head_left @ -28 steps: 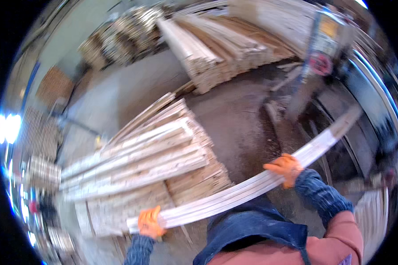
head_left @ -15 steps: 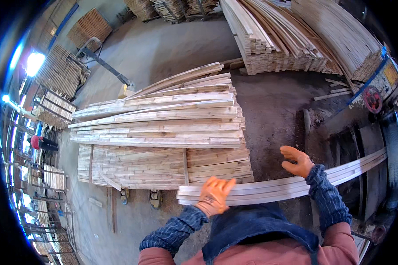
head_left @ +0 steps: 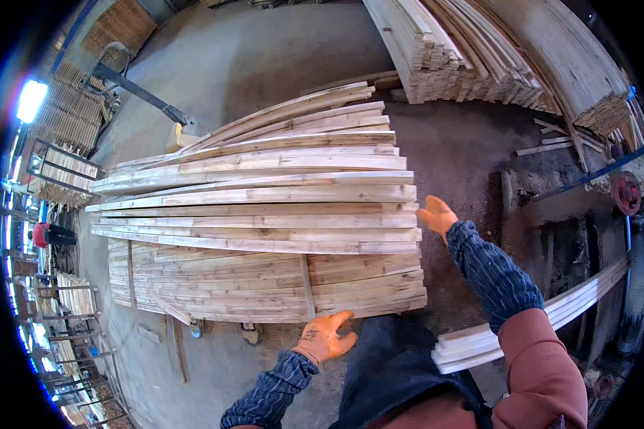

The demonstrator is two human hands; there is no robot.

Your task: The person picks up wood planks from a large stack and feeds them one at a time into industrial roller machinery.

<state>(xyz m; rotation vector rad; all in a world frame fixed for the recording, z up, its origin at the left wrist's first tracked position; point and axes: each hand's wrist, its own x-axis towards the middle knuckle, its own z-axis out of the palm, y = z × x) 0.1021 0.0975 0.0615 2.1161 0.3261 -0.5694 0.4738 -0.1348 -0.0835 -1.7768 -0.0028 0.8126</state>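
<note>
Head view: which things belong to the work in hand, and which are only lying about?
In the work, it seems:
left hand, empty
right hand, empty
plank stack, nearest both hands
pale strips, lower right

Lying about, it seems:
loose sticks, upper right
short wood piece, lower left

Planks [head_left: 265, 195] of bare, matt wood, knotty and streaked with grain, look rough at their ends; the strips [head_left: 472, 348] at right are paler and smoother. Orange gloves [head_left: 325, 339] look matt and rubbery, the oversleeves [head_left: 490, 275] crinkled cloth, the apron [head_left: 386, 357] dull fabric, the floor [head_left: 279, 57] dusty concrete
</note>
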